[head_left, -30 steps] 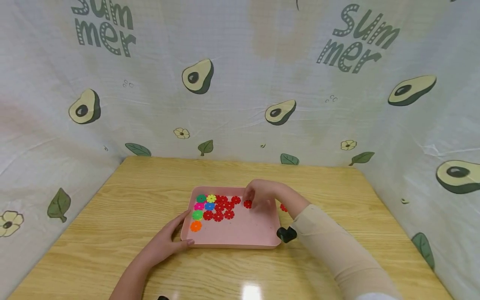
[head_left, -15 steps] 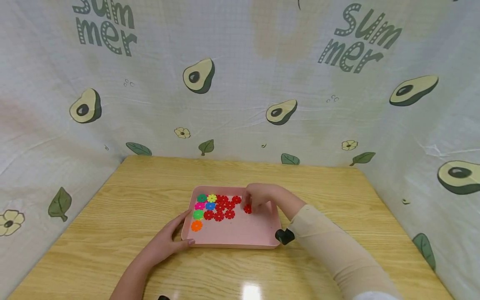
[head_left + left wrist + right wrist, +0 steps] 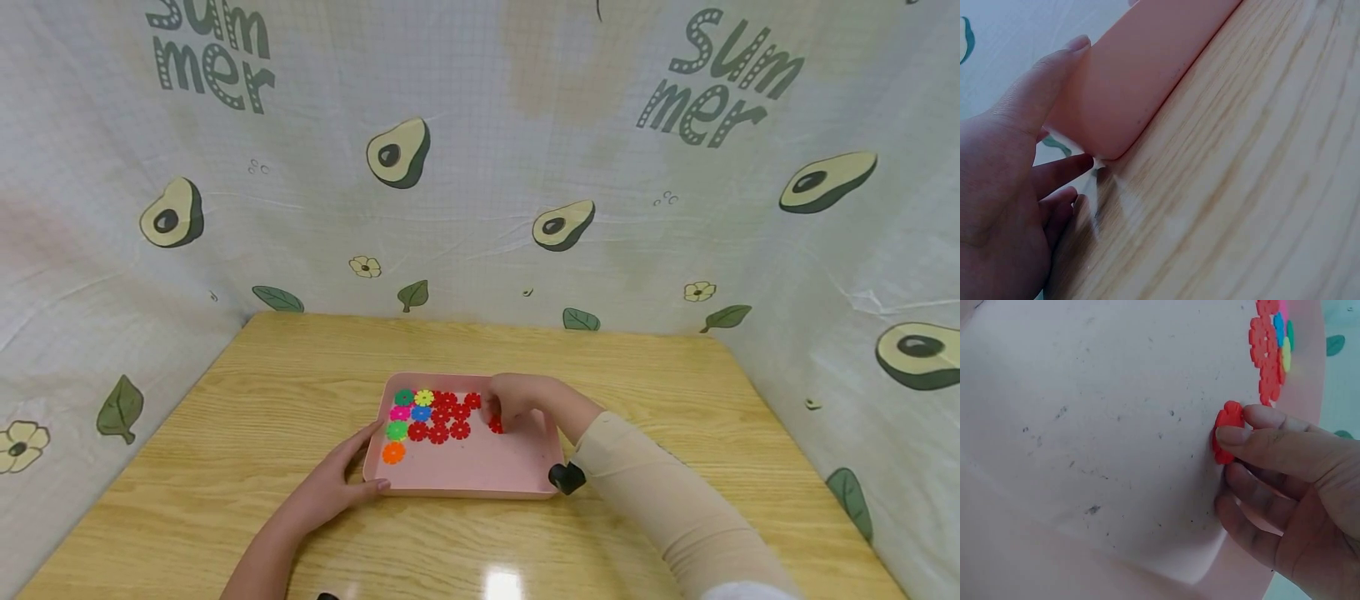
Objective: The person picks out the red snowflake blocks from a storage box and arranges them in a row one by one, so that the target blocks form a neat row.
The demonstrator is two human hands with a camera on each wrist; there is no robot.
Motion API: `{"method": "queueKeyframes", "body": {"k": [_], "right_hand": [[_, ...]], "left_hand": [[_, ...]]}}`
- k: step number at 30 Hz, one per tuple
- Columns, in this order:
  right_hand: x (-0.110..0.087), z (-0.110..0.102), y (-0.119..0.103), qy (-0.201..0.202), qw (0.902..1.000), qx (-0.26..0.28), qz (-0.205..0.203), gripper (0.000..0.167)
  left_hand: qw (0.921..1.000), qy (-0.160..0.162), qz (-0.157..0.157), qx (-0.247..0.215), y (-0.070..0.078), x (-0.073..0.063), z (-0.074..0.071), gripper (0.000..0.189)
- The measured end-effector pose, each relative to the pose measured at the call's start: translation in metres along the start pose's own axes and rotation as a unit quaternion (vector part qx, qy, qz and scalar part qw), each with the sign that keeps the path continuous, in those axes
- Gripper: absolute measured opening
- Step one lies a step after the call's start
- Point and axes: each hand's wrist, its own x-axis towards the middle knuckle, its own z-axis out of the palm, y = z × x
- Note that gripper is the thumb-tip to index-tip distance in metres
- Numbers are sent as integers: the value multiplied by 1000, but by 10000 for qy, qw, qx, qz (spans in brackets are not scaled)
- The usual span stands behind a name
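Note:
My right hand is over the right part of a shallow pink tray. Its thumb and forefinger pinch a red snowflake building disc, which is tilted up on its edge at the tray floor. In the head view, those fingers partly hide the disc. Several flat red discs lie grouped in the tray's back left. At the tray's front left corner is my left hand, thumb on the front rim and forefinger along the left side. In the left wrist view, the other fingers are loose beside the wall.
Along the tray's left side lie a dark green disc, a yellow one, a pink one, a blue disc, a light green one and an orange disc. A wooden table supports the tray, with a printed cloth behind.
My right hand has moved slightly toward me with the red disc. A red disc seen earlier beyond the tray's right edge is now hidden behind my right arm. My left hand stays put.

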Motion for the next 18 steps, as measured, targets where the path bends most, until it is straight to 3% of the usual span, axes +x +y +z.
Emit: {"method": "queueKeyframes", "body": {"k": [18], "right_hand": [[1, 3, 7, -101, 9987, -184, -457, 20]], "left_hand": [[10000, -12, -13, -13, 0, 1, 0, 89]]}}
